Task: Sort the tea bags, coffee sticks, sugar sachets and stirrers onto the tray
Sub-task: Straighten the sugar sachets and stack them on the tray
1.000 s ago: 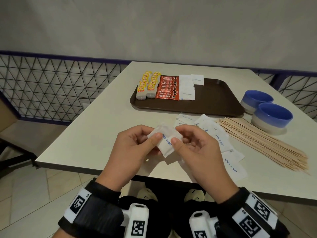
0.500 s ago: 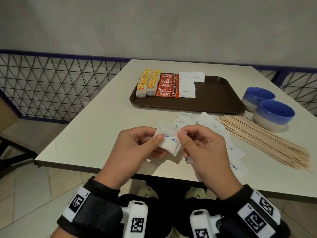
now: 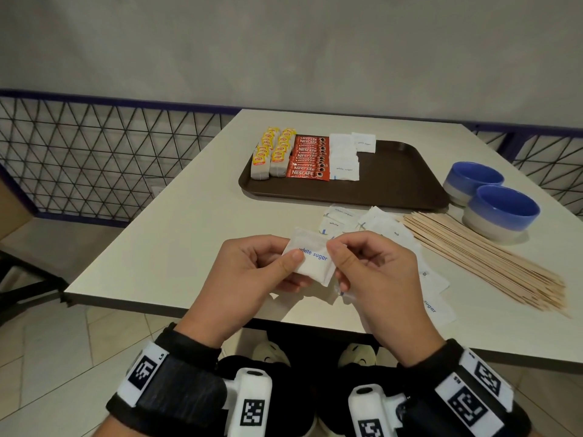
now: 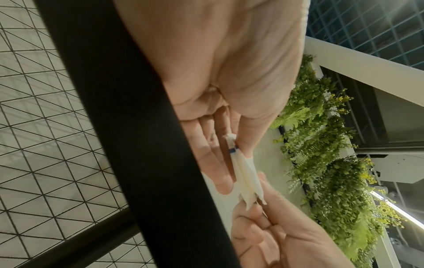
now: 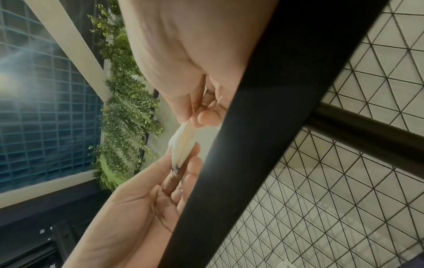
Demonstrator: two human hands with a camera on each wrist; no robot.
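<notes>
While both hands (image 3: 249, 272) pinch sugar sachets (image 3: 310, 260), brown tray (image 3: 394, 181) holds tea bags (image 3: 269, 152), coffee sticks (image 3: 310, 157); two blue bowls (image 3: 501, 212)

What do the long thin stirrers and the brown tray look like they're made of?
Long thin stirrers: pale, matt, apparently bare wood, judging by the tan colour. Brown tray: probably moulded plastic, given its dull sheen, rounded corners and raised rim.
</notes>
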